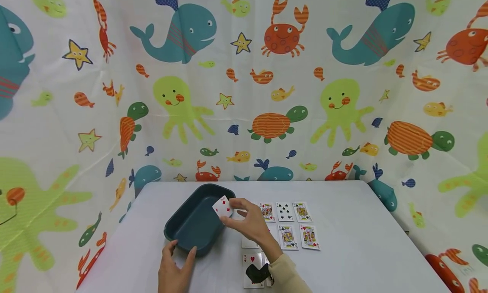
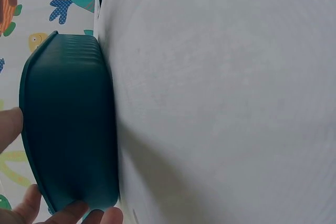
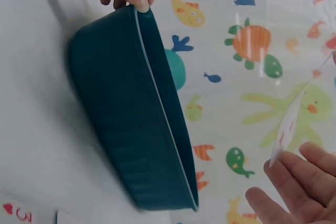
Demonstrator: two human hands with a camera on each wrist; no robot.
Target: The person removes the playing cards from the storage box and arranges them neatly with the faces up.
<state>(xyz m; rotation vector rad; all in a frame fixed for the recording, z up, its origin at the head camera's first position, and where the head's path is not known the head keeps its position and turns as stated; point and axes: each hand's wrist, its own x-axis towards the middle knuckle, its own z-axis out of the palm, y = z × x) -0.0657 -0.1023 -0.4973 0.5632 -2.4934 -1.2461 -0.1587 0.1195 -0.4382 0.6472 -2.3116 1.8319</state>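
Note:
A playing card with red diamonds is pinched by its edges between the thumb and fingers of my right hand. In the head view it appears tilted over the right side of a dark teal plastic tub. The right wrist view shows this card nearly edge-on, beside the right fingers. My left hand holds the tub's near end, its thumb and fingers spread along the rim and outer wall. The left wrist view has the tub's outer wall with fingertips against it.
Face-up cards lie in rows on the white table right of the tub, among them a king, a black-suit card and a heart card. My right forearm partly covers some. A sea-animal curtain hangs behind the table.

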